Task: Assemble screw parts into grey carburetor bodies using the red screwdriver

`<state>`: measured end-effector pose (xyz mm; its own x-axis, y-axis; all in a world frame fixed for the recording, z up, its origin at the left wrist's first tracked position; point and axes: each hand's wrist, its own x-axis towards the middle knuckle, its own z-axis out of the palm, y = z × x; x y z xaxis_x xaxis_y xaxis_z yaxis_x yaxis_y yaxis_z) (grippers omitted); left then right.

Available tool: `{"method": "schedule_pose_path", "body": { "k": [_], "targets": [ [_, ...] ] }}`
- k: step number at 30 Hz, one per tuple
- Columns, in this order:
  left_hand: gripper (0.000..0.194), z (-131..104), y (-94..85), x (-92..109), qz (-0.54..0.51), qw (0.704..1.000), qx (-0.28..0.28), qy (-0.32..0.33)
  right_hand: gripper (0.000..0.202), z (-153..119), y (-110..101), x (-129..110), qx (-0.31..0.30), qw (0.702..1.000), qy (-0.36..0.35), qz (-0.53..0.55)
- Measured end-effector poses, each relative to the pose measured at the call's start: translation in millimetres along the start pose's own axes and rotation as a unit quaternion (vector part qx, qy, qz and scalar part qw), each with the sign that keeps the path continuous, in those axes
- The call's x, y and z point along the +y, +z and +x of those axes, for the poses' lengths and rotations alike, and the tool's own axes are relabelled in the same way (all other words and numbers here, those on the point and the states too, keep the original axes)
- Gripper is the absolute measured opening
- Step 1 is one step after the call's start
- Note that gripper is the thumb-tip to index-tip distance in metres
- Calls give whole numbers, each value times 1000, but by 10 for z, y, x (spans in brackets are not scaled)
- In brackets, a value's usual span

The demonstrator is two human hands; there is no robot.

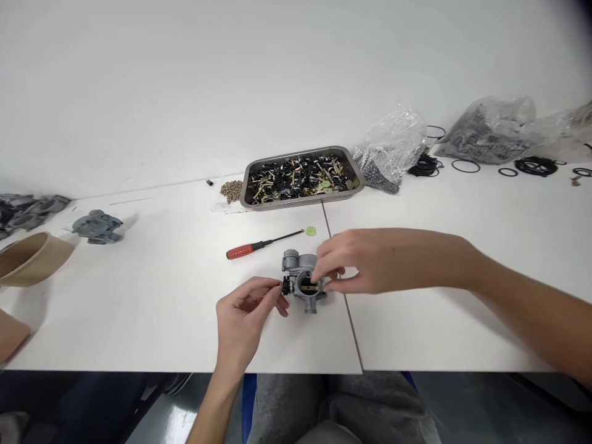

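A grey metal carburetor-like body [311, 303] lies on the white table near its front middle, its round bore facing up with a brass-coloured bar across it. My left hand [250, 308] pinches the black fitting [286, 285] on the body's left side. From the right, my right hand [345, 262] reaches over the body, its fingers closed round the right rim, with fingertips at the bore; the fingers hide part of it. Behind the body lie a screwdriver [240, 251] with a red handle and a small green disc [311, 231] beside its tip.
A metal tray [303, 203] of mixed small parts stands by the wall, brass pieces [231, 191] to its left. Plastic bags [388, 148] and black rings [536, 165] lie right. Another grey body [97, 227] and a tan ring [34, 259] are left.
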<state>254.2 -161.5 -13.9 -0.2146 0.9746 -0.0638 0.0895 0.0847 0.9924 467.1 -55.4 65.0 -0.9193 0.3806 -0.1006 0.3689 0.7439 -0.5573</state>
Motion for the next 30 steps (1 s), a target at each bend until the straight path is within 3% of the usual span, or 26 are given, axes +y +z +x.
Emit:
{"method": "schedule_pose_path", "body": {
  "k": [6,11,16,18,21,25,27,30],
  "targets": [
    [9,22,2,-52,-23,1000,0,13,35,73,-7,163,-5,998,52,27],
    [10,21,18,-65,-18,999,0,28,33,115,73,201,-25,998,41,33],
    [13,-26,-24,-67,-1,1000,5,20,42,52,-81,228,-31,996,73,35],
    [17,32,-105,-14,14,999,21,31,43,38,-163,333,1,994,101,30],
    [17,350,-283,160,56,994,29,87,35,114,-197,577,81,986,144,5],
    [18,1131,-469,370,134,975,-37,171,27,367,-46,851,105,979,172,-18],
    [20,1492,-500,347,179,964,-122,153,27,473,45,912,98,980,173,-20],
    [21,1787,-508,131,177,963,-72,192,23,536,119,936,92,981,172,-15]
  ]
}}
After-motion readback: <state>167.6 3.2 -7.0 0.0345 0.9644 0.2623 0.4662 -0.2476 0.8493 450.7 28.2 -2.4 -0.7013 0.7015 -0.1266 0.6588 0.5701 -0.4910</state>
